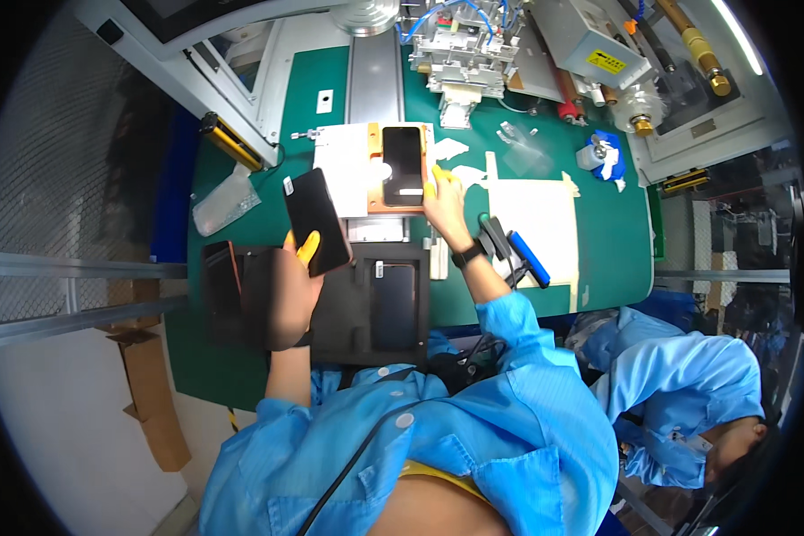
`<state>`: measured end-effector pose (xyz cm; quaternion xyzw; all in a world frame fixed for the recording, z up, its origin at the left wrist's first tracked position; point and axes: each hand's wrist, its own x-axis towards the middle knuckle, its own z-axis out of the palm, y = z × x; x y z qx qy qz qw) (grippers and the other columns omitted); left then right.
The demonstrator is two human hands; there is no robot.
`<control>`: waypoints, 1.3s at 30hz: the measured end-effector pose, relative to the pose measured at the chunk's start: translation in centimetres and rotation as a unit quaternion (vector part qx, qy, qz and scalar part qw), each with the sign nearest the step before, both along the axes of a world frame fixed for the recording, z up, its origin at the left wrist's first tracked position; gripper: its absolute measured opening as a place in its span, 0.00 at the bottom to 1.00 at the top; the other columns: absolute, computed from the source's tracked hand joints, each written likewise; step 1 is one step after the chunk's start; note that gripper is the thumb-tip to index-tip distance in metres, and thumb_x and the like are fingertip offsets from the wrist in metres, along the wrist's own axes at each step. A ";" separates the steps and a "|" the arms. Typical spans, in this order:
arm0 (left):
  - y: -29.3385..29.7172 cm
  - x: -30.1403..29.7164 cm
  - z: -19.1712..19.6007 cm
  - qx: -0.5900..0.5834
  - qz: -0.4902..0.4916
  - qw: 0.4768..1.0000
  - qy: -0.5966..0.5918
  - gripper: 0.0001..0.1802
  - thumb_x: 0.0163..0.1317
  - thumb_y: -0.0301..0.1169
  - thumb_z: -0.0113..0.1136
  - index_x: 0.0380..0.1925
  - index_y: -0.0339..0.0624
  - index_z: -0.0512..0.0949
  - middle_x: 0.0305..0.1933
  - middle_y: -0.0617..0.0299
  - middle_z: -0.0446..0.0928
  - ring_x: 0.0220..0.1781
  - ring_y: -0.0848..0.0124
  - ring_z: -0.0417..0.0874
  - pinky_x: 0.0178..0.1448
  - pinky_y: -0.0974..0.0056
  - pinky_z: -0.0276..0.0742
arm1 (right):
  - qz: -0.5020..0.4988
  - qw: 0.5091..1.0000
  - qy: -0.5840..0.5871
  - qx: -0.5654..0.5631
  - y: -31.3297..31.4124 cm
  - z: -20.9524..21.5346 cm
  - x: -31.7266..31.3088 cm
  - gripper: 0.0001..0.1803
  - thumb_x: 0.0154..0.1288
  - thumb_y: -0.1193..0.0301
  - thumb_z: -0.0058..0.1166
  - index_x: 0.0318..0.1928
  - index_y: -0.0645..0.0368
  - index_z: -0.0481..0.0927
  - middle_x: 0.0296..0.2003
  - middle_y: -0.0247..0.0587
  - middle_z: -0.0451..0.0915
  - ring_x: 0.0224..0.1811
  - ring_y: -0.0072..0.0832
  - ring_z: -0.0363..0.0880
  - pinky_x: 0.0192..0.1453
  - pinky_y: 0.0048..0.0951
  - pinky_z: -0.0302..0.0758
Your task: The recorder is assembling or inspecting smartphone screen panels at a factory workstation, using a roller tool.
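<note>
Nearest: smock (500, 411), lt-blue woven cloth, creased, round pale snaps. At R, a co-worker's sleeve (679, 366), similar blue cloth.

Tray (339, 313): matte blk, rect., on the green mat (612, 241). Tray phone (393, 308) lies in its R pocket: flat glossy dk slab, rounded corners, sm. white label at top. L side of tray area blurred; dk slab (222, 281) w/ reddish edge there, details unclear.

L hand (304, 290), yellow rubbery finger cots, holds the held phone (317, 223) by its lower end; glossy blk face up, tilted, top leaning L, white label at top corner. Grip narrow, closed on the slab's edges.

R of tray: roller (529, 259), smooth blue cyl., beside blk handle (492, 234); both near/over white sheet (536, 210), matte, edges taped w/ cream tape.

R hand (447, 210), yellow cots, blk wristband (466, 256), fingers at R edge of nest (374, 143). Can't tell if it grips anything.

Nest: tan/orange block, rect. recess, on white plate (341, 179). Nest phone (404, 165) sits in it, glossy blk, upright lengthwise, white label at bottom.

L of plate: bag (226, 201), clear, crinkled plastic. Far: brushed-metal rail (375, 85); machine (460, 58), silvery blocks, blue tubing.
</note>
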<state>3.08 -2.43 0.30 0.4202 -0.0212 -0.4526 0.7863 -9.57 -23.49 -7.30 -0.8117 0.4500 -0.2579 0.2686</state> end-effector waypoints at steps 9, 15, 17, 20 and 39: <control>2.8 -2.1 -4.3 -0.018 -0.021 0.999 0.038 0.22 0.56 0.17 0.41 0.53 0.41 0.61 0.51 0.58 0.68 0.52 0.68 0.71 0.55 0.64 0.69 | -0.261 0.910 0.283 0.155 1.5 -2.4 -19.9 0.16 0.54 0.65 0.53 0.33 0.69 0.75 0.27 0.55 0.77 0.28 0.48 0.75 0.35 0.41 0.71; 2.8 -2.8 -3.9 -0.005 -0.001 0.995 0.099 0.25 0.51 0.12 0.46 0.51 0.42 0.63 0.48 0.60 0.70 0.48 0.68 0.73 0.49 0.63 0.74 | -0.398 0.829 -0.138 0.369 -1.7 -5.0 -18.5 0.15 0.59 0.69 0.46 0.41 0.70 0.68 0.22 0.44 0.73 0.15 0.28 0.72 0.15 0.26 0.70; 2.9 -3.2 -3.5 0.009 0.011 0.995 0.103 0.25 0.51 0.12 0.46 0.50 0.42 0.63 0.47 0.60 0.70 0.47 0.68 0.74 0.48 0.62 0.75 | -0.270 0.881 -0.182 0.343 -3.0 -1.6 -15.4 0.12 0.61 0.72 0.42 0.44 0.62 0.65 0.16 0.37 0.67 0.09 0.24 0.65 0.11 0.23 0.65; 3.6 -3.2 -4.0 0.023 0.007 0.997 0.071 0.25 0.51 0.13 0.47 0.51 0.43 0.63 0.47 0.60 0.70 0.47 0.68 0.74 0.48 0.63 0.75 | -0.023 0.935 -0.158 0.317 -4.3 5.6 -5.0 0.13 0.61 0.65 0.44 0.40 0.64 0.66 0.11 0.34 0.65 0.08 0.21 0.64 0.10 0.23 0.60; 4.6 -3.5 -4.6 0.068 0.058 0.986 0.142 0.23 0.52 0.18 0.40 0.50 0.48 0.63 0.46 0.61 0.70 0.48 0.69 0.72 0.50 0.59 0.71 | 0.043 0.952 -0.068 0.295 -7.7 6.2 6.7 0.21 0.59 0.64 0.41 0.18 0.70 0.65 0.10 0.45 0.71 0.09 0.32 0.72 0.15 0.31 0.70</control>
